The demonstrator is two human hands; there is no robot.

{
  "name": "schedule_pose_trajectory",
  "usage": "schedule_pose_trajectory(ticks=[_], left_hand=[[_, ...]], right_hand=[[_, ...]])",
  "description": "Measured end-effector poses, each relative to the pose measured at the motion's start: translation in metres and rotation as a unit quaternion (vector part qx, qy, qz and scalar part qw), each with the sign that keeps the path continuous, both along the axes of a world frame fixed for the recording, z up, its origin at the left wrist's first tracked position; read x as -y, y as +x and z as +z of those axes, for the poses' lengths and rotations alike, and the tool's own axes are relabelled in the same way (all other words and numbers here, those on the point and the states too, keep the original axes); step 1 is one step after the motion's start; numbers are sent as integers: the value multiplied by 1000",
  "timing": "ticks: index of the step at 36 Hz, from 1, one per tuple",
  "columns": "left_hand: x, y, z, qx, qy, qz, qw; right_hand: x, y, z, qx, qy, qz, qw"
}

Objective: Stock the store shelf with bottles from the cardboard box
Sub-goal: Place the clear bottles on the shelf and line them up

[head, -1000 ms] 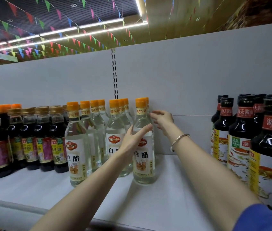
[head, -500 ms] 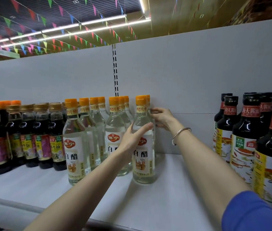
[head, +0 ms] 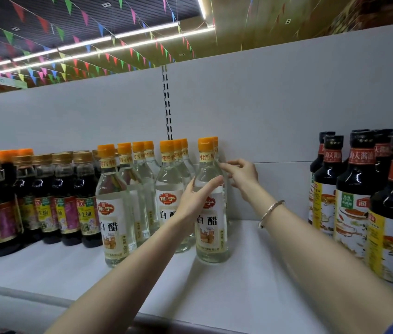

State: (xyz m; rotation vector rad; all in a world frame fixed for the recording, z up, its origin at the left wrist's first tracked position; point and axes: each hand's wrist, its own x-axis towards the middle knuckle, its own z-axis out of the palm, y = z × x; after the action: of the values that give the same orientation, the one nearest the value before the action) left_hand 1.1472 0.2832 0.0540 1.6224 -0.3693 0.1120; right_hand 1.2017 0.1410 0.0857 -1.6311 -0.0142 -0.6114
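Clear white-vinegar bottles with orange caps stand in rows on the white shelf (head: 251, 273). My left hand (head: 194, 200) grips the front bottle of the rightmost row (head: 211, 227) from its left side, thumb across the front above the label. My right hand (head: 241, 175) reaches past it, and its fingers and thumb pinch the shoulder of the rear vinegar bottle (head: 216, 150), which is mostly hidden behind the front one. Both bottles stand upright on the shelf. The cardboard box is out of view.
Small dark soy sauce bottles (head: 65, 201) crowd the shelf to the left of the vinegar. Large dark soy bottles (head: 357, 189) stand at the right. Bare shelf lies between the vinegar and the large bottles. The white back panel (head: 275, 112) is close behind, and the shelf's front edge (head: 22, 294) runs below.
Both hands stay on the same two bottles with hardly any movement. The view has shifted slightly.
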Motion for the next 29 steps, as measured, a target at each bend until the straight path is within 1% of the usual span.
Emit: schedule_pose_trajectory(ticks=[5, 8, 13, 27, 29], left_hand=[[0, -2, 0, 2, 6, -5, 1000], [1, -3, -1, -7, -3, 8, 1000], [2, -8, 1, -4, -12, 8, 1000], [6, -18, 4, -2, -17, 15, 1000], [6, -19, 3, 5, -21, 22, 1000]], right_hand=[[7, -26, -9, -42, -8, 98, 994], [6, -32, -17, -66, -24, 127, 989], [3, -33, -20, -65, 0, 118, 991], [3, -34, -28, -73, -3, 99, 992], [0, -36, -30, -77, -10, 83, 993]])
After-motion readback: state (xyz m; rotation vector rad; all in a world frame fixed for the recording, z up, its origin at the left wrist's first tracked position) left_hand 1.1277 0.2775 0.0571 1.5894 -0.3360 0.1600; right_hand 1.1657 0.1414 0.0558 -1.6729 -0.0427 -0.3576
